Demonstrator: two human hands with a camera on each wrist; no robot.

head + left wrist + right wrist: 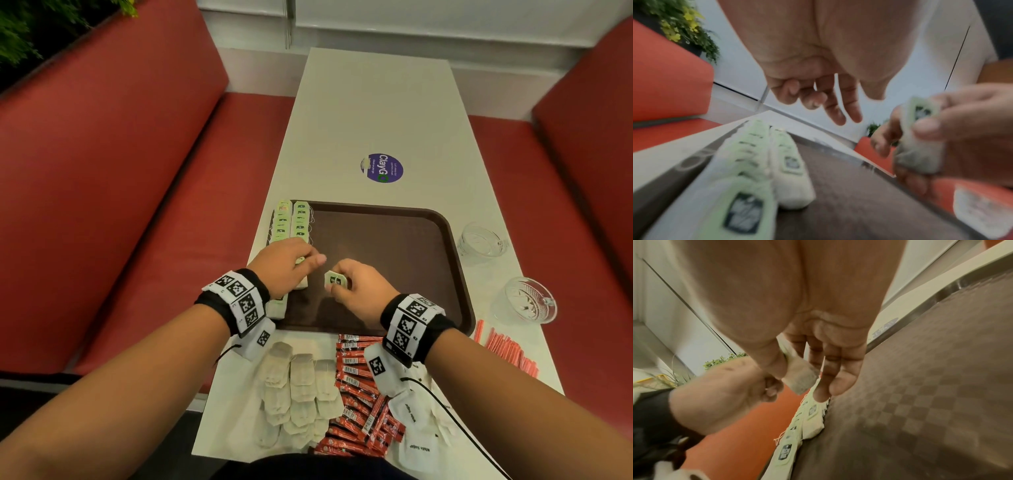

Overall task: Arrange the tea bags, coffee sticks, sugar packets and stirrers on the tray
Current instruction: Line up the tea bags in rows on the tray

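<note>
A brown tray [394,246] lies on the white table. Two rows of green-tagged tea bags [293,219] run along its left edge, also seen in the left wrist view as tea bag rows [748,154] on the tray [849,194]. My left hand [287,263] hovers just over the near end of these rows, fingers [818,97] loosely curled and holding nothing. My right hand [356,287] pinches one tea bag [335,280] between thumb and fingers, a little above the tray, right of the rows. The right wrist view shows that tea bag [800,378] in the pinch.
On the table in front of the tray lie loose tea bags [298,387], red coffee sticks [356,387] and white sugar packets [414,421]. Red stirrers [507,353] lie at the right. Two glass dishes [481,240] [525,303] stand right of the tray. Red benches flank the table.
</note>
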